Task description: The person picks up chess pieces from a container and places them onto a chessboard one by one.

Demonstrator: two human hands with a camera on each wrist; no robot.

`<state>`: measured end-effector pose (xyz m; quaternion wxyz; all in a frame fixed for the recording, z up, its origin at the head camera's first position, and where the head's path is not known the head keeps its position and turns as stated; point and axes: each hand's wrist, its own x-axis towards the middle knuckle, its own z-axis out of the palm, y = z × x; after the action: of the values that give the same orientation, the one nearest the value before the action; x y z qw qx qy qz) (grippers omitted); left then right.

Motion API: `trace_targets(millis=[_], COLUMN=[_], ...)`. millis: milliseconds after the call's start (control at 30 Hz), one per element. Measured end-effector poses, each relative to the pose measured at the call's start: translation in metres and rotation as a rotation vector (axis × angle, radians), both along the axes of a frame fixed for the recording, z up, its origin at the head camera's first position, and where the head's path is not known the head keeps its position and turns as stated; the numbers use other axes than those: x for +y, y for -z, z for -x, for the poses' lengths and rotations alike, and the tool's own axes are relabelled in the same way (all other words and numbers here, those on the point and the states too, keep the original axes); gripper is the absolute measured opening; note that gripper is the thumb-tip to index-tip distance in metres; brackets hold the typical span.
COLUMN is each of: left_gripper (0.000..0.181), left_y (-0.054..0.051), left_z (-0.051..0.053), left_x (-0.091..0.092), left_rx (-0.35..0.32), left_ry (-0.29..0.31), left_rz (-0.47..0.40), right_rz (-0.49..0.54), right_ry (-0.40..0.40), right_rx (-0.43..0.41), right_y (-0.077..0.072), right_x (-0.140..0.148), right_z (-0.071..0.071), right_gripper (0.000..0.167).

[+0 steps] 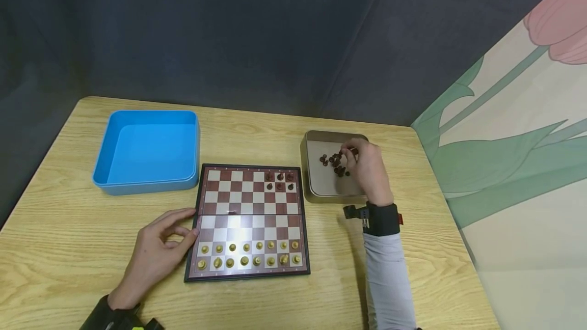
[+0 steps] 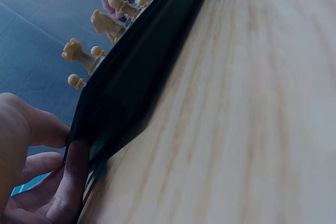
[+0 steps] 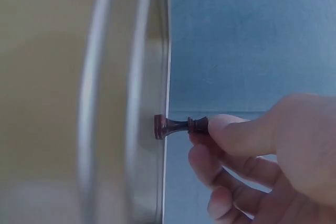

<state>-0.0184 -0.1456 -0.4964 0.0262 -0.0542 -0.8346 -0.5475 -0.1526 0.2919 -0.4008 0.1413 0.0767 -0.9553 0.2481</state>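
My right hand is over the metal tin, pinching a dark chess piece by its top between thumb and fingertips; the fingers hide the piece's head. Several more dark pieces lie loose in the tin. On the table a chessboard carries two rows of pale pieces along the near side. A few dark pieces stand in its far right corner. My left hand rests at the board's left edge, thumb and index fingertips touching it, spread apart.
A blue tray stands at the back left of the wooden table. Behind the table hangs a dark cloth. To the right is a curtain with a flower print.
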Motion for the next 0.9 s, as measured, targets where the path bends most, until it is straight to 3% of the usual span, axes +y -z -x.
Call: trace_targets(millis=[467, 900], left_gripper=[0.043, 0.045], left_y=[0.002, 0.001], left_z=[-0.002, 0.001], left_x=[-0.003, 0.0], left_rx=[0.015, 0.004], left_ry=[-0.012, -0.004], left_rz=[0.004, -0.021], right_rz=[0.041, 0.08], right_ry=[-0.158, -0.317], right_rx=[0.133, 0.154], right_y=[-0.016, -0.03], right_x=[-0.039, -0.093], right_z=[-0.004, -0.012], right_gripper=[0.009, 0.01])
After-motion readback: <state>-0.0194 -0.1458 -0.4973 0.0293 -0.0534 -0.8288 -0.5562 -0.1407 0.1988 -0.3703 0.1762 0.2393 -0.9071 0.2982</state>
